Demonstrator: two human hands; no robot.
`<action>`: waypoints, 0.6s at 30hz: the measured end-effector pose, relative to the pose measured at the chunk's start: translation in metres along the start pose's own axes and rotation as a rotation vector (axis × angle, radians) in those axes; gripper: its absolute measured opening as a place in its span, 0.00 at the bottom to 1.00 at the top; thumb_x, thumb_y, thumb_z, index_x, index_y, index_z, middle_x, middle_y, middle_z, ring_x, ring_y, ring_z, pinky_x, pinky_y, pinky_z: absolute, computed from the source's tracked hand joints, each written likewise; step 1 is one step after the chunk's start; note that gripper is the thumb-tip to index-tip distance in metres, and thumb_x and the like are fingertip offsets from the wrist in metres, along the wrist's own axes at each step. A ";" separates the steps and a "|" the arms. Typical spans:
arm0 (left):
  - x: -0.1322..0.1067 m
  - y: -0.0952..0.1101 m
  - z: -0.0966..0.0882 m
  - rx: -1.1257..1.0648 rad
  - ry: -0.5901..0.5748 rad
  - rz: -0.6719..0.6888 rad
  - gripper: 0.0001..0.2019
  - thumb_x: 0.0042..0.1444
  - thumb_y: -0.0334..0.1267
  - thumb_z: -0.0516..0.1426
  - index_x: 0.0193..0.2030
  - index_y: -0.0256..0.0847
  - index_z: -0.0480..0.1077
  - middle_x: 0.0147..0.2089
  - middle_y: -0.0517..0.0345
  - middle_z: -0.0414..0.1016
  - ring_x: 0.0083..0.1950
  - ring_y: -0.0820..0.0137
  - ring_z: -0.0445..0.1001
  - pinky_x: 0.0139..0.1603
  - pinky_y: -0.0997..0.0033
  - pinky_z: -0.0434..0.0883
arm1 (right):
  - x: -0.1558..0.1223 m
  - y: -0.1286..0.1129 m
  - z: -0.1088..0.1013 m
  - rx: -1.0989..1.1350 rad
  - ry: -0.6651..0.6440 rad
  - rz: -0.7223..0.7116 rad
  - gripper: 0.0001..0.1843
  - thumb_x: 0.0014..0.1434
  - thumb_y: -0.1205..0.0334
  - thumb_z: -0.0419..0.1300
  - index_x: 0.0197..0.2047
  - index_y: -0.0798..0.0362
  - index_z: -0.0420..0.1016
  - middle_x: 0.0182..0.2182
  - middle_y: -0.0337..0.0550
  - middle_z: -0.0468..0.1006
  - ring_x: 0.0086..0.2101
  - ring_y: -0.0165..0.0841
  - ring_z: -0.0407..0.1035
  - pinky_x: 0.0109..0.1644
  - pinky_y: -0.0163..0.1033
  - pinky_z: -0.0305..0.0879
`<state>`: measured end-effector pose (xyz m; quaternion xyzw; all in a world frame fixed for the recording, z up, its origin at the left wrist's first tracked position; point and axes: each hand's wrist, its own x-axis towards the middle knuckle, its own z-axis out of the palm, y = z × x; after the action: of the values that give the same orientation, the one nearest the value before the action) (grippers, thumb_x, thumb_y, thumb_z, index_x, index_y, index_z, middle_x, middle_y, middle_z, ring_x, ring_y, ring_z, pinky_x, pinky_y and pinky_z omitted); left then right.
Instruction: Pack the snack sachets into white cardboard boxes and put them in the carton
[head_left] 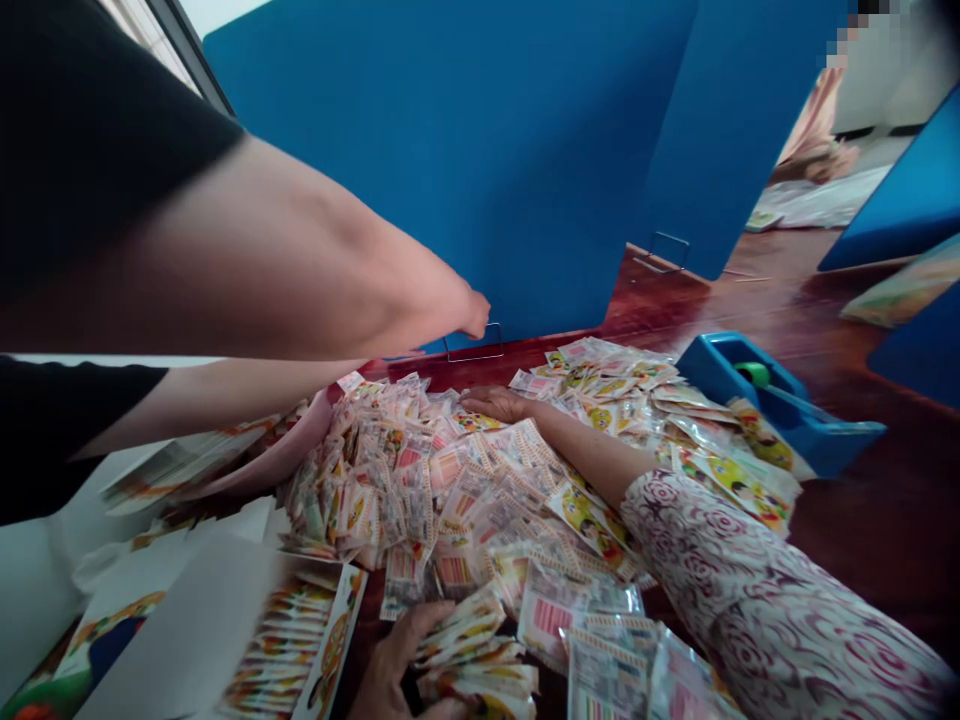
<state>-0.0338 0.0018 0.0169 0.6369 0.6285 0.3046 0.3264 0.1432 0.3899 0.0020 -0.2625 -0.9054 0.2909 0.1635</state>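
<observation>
A large heap of small clear sachets with printed cards and striped labels (pixel 465 490) covers the dark red table. My left hand (pixel 394 665), low in the view, curls around a row of sachets (pixel 472 660) stacked on edge. Stretched out over the far side of the heap, my right hand (pixel 495 403) lies flat with its palm down on the sachets, and its patterned sleeve crosses the right side. To the left of my left hand stands an open white carton (pixel 334 640) filled with a neat row of similar sachets.
A co-worker's two bare arms (pixel 322 250) in black sleeves reach in from the left, above a pink basin-like rim (pixel 300 450). Blue divider panels (pixel 450 180) on wire feet stand behind the heap. A blue tape dispenser (pixel 817 440) sits at right; another person is farther back.
</observation>
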 end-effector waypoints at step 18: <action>-0.002 -0.007 0.006 -0.091 0.013 -0.251 0.31 0.42 0.32 0.65 0.58 0.47 0.74 0.53 0.56 0.82 0.52 0.57 0.82 0.53 0.66 0.79 | 0.002 -0.011 -0.006 0.081 0.075 -0.034 0.25 0.68 0.45 0.56 0.60 0.51 0.72 0.61 0.48 0.72 0.59 0.44 0.67 0.65 0.53 0.63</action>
<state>-0.0332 -0.0007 0.0083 0.5359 0.6910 0.2936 0.3862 0.1406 0.3861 0.0140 -0.2510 -0.8904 0.3146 0.2129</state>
